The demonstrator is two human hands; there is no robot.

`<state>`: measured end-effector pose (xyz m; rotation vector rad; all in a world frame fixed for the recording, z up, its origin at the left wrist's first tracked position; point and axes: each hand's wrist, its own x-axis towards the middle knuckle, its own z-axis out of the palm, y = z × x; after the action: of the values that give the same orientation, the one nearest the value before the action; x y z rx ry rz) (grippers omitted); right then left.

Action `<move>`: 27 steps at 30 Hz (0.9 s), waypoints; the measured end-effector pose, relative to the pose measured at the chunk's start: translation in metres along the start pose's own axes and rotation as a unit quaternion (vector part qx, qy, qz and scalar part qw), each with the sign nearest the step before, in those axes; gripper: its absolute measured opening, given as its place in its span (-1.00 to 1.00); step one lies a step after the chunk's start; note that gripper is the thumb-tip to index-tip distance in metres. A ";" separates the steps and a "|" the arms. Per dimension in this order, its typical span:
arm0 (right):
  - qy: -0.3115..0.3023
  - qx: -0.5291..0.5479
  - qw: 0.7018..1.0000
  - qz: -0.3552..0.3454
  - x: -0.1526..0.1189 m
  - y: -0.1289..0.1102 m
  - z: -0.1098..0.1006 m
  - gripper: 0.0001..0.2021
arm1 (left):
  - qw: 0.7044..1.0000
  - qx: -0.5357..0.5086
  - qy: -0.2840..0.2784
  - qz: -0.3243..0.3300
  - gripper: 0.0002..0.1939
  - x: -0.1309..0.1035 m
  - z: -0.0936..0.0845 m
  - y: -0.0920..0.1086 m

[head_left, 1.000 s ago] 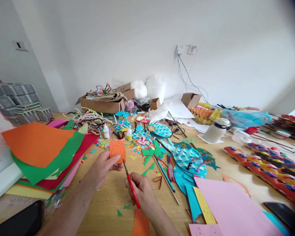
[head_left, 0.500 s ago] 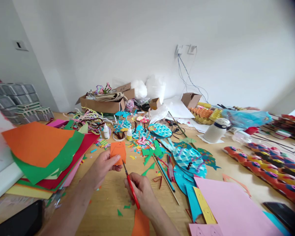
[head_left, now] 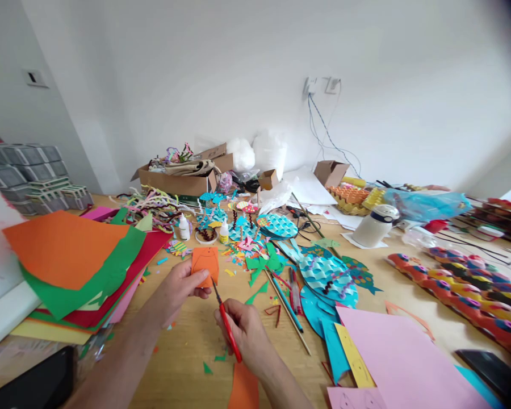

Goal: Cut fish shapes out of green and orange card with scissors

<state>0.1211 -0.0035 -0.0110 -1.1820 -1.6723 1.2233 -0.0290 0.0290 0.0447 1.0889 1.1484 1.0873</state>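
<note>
My left hand (head_left: pixel 187 281) pinches a small piece of orange paper (head_left: pixel 205 262) with a dark outline drawn on it, thumb on top. My right hand (head_left: pixel 244 329) is closed round the red handles of a pair of scissors (head_left: pixel 226 326). The dark blades point up and left, and their tip meets the lower right edge of the orange paper. Below the right hand, another orange paper strip (head_left: pixel 243 389) lies on the wooden table (head_left: pixel 183 358). Small green scraps (head_left: pixel 207 368) are scattered near it.
Stacked coloured sheets (head_left: pixel 68 244) lie at the left, above a black phone (head_left: pixel 34 378). Glue bottles (head_left: pixel 184 227) and paper scraps stand beyond my hands. To the right are pencils (head_left: pixel 287 304), blue paper-woven pieces (head_left: pixel 327 275), pink paper (head_left: pixel 400 352) and a white flask (head_left: pixel 375 226).
Almost nothing differs. The orange paper and the scissors have shifted very slightly, with the blade tip still at the paper's edge.
</note>
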 end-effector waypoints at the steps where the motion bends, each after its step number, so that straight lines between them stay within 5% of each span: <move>1: 0.000 0.000 1.000 -0.001 0.000 0.000 0.000 -0.69 | 1.000 0.000 -0.001 0.000 -0.81 0.000 0.000 0.000; 27: 0.002 -0.065 0.997 -0.028 0.000 0.000 -0.004 -0.69 | 1.000 0.003 -0.010 -0.006 -0.81 0.000 -0.002 0.000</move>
<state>0.1246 -0.0027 -0.0104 -1.2063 -1.7924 1.0909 -0.0306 0.0288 0.0444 1.0931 1.1414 1.0623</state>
